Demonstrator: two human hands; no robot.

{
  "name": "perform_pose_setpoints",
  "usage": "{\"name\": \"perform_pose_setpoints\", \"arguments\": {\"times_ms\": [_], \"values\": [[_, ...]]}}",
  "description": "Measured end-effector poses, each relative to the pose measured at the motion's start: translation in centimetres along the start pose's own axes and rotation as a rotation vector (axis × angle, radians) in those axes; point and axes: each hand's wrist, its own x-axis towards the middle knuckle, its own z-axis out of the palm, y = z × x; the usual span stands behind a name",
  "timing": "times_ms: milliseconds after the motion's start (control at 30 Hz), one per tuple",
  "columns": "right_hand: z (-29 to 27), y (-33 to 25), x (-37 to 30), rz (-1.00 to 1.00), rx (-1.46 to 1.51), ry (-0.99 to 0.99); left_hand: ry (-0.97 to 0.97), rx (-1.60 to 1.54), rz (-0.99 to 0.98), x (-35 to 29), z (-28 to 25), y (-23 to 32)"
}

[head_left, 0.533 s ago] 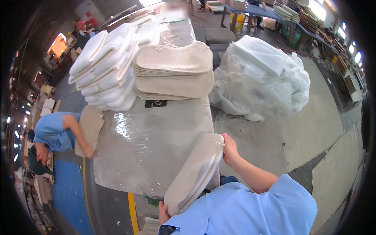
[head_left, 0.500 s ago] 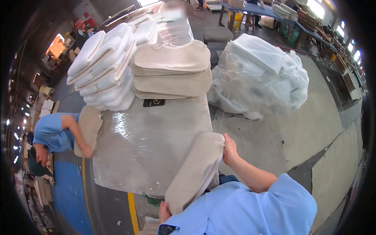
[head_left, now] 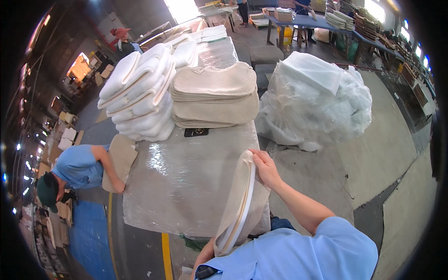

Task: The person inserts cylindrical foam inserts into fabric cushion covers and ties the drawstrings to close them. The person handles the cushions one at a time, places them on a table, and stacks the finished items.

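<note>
A long beige cushion cover (head_left: 233,200) is tilted on its side in front of me, at the near right edge of the table. White padding (head_left: 244,205) shows along its open edge. My right hand (head_left: 265,167) is closed on its far end, thumb and fingers pinching the corner. At the near end my left hand (head_left: 206,254) holds the cover, its fingers mostly hidden behind the fabric. Further back lie a stack of beige covers (head_left: 215,95) and, left of it, a tall pile of folded white pads (head_left: 140,93).
The table (head_left: 182,186) has a shiny plastic-wrapped top, with a small black card-like item (head_left: 196,132) on it. A big clear bag of white padding (head_left: 317,102) stands to the right. At the left, a co-worker in blue (head_left: 79,165) holds another beige piece (head_left: 120,161).
The cover has been turned from its broad face onto its edge, so the white padding now shows along it. Both hands still hold its ends. The view has shifted slightly.
</note>
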Motion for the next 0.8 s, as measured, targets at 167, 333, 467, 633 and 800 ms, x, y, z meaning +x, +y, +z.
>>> {"name": "perform_pose_setpoints", "arguments": {"times_ms": [167,333,467,633,800], "values": [[2.4,2.3,1.7,0.085,0.128,0.024,0.029,0.277,0.166,3.0,1.1,1.7],[5.5,2.4,2.3,0.012,0.059,-0.063,0.085,0.771,0.802,3.1,8.8,8.9],[8.4,3.5,5.8,-0.011,-0.094,0.016,0.294,0.774,0.827,6.6,10.9,12.5],[10.0,4.9,9.6,-0.14,-0.022,-0.004,0.369,0.499,0.879,7.6,13.7,16.2],[15.4,5.1,8.3,-0.235,-0.13,-0.116,0.718,0.341,0.795,8.3,11.2,18.0]]}}
